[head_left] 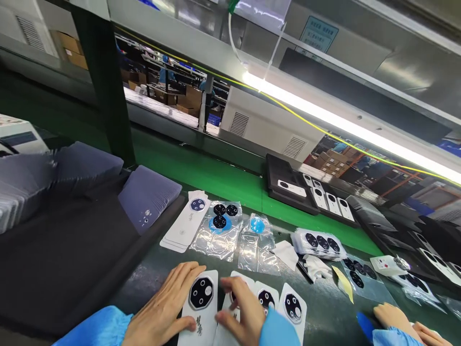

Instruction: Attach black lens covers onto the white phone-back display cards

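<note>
Several flat white panels, shaped like phone backs, lie side by side on the dark bench, each with a black octagonal camera cover. My left hand rests along the leftmost white panel, its fingers stretched past the left edge and the thumb on the panel's face near some dark script. Over the neighbouring panel is my right hand, thumb and index finger apart, partly hiding that panel's camera cover. To its right lie two more white panels, one with a camera cover, the other with a camera cover.
Behind my hands are stacked white cards, a clear bag with black discs, another clear bag and crumpled tissue. Stacked grey sheets stand left; black trays sit behind. A co-worker's hands are at right.
</note>
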A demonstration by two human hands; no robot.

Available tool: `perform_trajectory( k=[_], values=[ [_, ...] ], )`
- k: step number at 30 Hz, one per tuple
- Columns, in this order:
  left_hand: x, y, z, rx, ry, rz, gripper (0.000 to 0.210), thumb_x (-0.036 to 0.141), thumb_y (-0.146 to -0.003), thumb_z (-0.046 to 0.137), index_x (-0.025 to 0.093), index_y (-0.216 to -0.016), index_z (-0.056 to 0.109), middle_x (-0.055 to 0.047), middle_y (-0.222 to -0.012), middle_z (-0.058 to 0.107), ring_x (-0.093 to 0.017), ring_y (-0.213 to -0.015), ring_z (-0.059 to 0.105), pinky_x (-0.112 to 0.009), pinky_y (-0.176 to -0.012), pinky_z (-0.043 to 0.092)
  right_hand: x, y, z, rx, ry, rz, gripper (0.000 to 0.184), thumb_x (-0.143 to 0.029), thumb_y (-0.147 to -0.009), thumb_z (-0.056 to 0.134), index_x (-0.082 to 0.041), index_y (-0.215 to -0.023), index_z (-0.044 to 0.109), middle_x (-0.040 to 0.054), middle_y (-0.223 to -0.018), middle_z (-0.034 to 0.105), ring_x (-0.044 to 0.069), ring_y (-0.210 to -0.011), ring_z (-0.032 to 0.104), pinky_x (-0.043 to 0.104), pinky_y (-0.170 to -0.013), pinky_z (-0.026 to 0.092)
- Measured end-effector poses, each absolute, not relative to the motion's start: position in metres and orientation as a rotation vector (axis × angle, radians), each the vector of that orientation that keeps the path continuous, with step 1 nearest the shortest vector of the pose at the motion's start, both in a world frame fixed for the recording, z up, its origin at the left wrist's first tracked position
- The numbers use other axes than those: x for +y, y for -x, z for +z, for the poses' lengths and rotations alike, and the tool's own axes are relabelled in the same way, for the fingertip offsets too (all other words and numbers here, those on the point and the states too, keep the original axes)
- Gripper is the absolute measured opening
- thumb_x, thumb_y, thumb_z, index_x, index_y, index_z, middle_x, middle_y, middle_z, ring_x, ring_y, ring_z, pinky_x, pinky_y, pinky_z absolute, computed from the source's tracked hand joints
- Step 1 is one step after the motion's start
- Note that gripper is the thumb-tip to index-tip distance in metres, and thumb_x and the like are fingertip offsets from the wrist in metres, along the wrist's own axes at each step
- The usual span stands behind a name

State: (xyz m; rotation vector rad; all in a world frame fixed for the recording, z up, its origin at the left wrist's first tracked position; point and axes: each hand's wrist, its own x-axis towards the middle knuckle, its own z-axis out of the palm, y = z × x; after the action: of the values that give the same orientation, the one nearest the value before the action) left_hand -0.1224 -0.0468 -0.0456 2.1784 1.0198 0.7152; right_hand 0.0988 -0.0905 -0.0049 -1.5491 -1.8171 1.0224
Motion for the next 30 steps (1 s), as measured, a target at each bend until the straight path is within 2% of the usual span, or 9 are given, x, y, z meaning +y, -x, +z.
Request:
perform_trajectory(
  k=[2,5,9,11,14,17,19,22,30],
  values=[
    [-0.047,0.124,-0.047,0.988,-2.111,0.712,0.083,0.002,-0.060,0.060,0.034,-0.135,0.044,-0.005,-0.136,0.051,-0.029,-0.126,0.049,-0.043,-0.102,0.044,-0.101,-0.092,-0.026,-1.673,1.514,1.190,0.058,-0.023,-0.066,0.070,-0.033,-0.122,0.056,0.0043,-0.106,0.063,0.026,-0.091,0.057,0.033,-0.067,0.048],
    [-0.050,0.129,-0.052,0.952,-2.052,0.750,0.087,0.000,-0.058,0.056,0.038,-0.135,0.042,-0.002,-0.135,0.050,-0.026,-0.122,0.054,-0.040,-0.100,0.047,-0.101,-0.083,-0.044,-1.542,1.483,1.228,0.055,-0.024,-0.065,0.067,-0.031,-0.119,0.056,0.0000,-0.084,0.063,0.018,-0.067,0.053,0.032,-0.064,0.042],
    [-0.048,0.135,-0.059,0.959,-1.932,0.841,0.079,0.005,-0.064,0.060,0.040,-0.133,0.044,-0.001,-0.138,0.047,-0.027,-0.121,0.054,-0.038,-0.100,0.047,-0.091,-0.072,-0.048,-1.328,1.333,1.318,0.051,-0.049,-0.066,0.070,-0.025,-0.109,0.055,-0.0041,-0.067,0.054,0.012,-0.056,0.044,0.026,-0.058,0.034],
    [-0.042,0.135,-0.062,0.922,-1.745,0.978,0.078,0.018,-0.068,0.070,0.040,-0.136,0.038,-0.004,-0.141,0.043,-0.029,-0.121,0.053,-0.038,-0.097,0.049,-0.087,-0.066,-0.044,-1.211,1.242,1.419,0.057,-0.064,-0.058,0.074,-0.022,-0.094,0.059,-0.0035,-0.065,0.053,0.011,-0.057,0.043,0.025,-0.058,0.031],
    [-0.034,0.127,-0.062,0.756,-1.387,1.008,0.086,0.051,-0.067,0.076,0.036,-0.139,0.030,-0.009,-0.135,0.050,-0.030,-0.107,0.061,-0.039,-0.084,0.056,-0.087,-0.063,-0.033,-1.089,1.216,1.422,0.059,-0.070,-0.051,0.076,-0.020,-0.080,0.063,-0.0007,-0.066,0.057,0.012,-0.061,0.048,0.026,-0.062,0.034],
    [-0.032,0.112,-0.050,0.637,-1.260,0.813,0.075,0.065,-0.066,0.070,0.028,-0.127,0.047,-0.007,-0.115,0.063,-0.028,-0.099,0.063,-0.040,-0.083,0.054,-0.092,-0.066,-0.020,-0.999,1.237,1.367,0.058,-0.067,-0.050,0.079,-0.020,-0.080,0.063,-0.0003,-0.066,0.059,0.012,-0.062,0.050,0.026,-0.062,0.037],
    [-0.035,0.102,-0.036,0.620,-1.276,0.727,0.063,0.060,-0.068,0.070,0.024,-0.118,0.055,-0.005,-0.107,0.066,-0.027,-0.099,0.062,-0.038,-0.086,0.051,-0.096,-0.071,-0.013,-0.959,1.261,1.384,0.058,-0.065,-0.050,0.081,-0.019,-0.080,0.062,-0.0010,-0.065,0.059,0.010,-0.055,0.047,0.024,-0.053,0.036],
    [-0.038,0.088,-0.015,0.620,-1.288,0.654,0.050,0.047,-0.074,0.066,0.021,-0.115,0.054,-0.003,-0.100,0.067,-0.024,-0.097,0.061,-0.033,-0.083,0.050,-0.102,-0.082,-0.008,-0.899,1.294,1.419,0.058,-0.063,-0.050,0.082,-0.018,-0.080,0.059,-0.0029,-0.064,0.057,0.005,-0.043,0.039,0.020,-0.041,0.031],
    [-0.046,0.056,0.006,0.515,-1.028,0.542,0.052,0.044,-0.068,0.071,0.020,-0.110,0.050,-0.004,-0.097,0.065,-0.018,-0.077,0.061,-0.026,-0.063,0.047,-0.122,-0.099,-0.008,-0.704,1.336,1.359,0.060,-0.065,-0.046,0.082,-0.019,-0.073,0.054,-0.0067,-0.054,0.053,0.003,-0.035,0.040,0.018,-0.037,0.030]
  ],
)
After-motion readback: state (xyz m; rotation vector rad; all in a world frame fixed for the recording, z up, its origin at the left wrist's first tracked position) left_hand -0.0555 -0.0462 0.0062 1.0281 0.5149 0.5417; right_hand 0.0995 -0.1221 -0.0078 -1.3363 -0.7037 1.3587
